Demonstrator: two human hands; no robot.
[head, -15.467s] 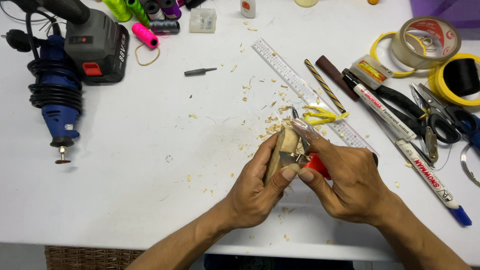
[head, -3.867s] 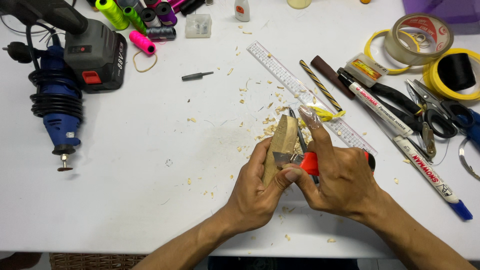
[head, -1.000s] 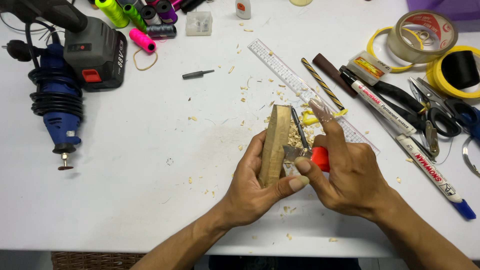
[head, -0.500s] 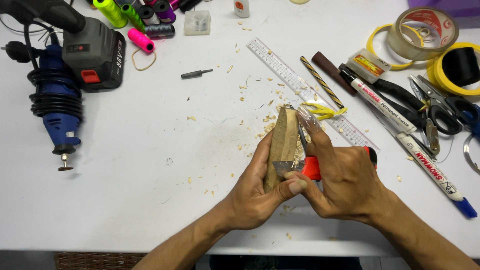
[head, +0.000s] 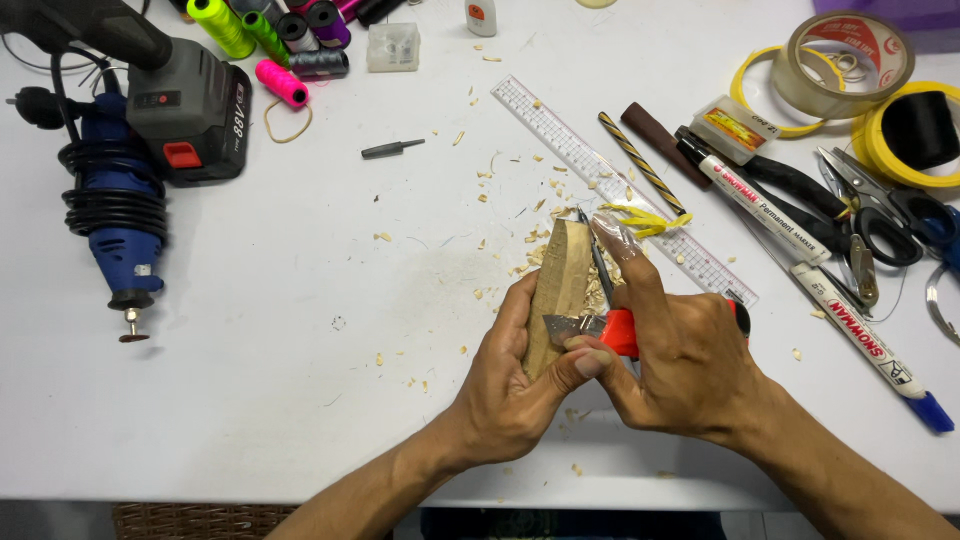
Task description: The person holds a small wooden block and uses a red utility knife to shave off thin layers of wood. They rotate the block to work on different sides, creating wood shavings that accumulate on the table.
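Observation:
My left hand grips a pale, tapered wooden block, which stands tilted over the white table. The thumb of that hand presses against the blade near the block's lower end. My right hand holds a red-handled utility knife, with the index finger stretched along the back of the blade up the block's right side. Wood shavings lie scattered around the block.
A clear ruler, striped pencil, markers, pliers, scissors and tape rolls lie to the right. A blue rotary tool, a black battery pack and thread spools sit at the left.
The block and knife stay in my hands, shifting slightly as the blade works along the block's side. The block has tilted a little between frames.

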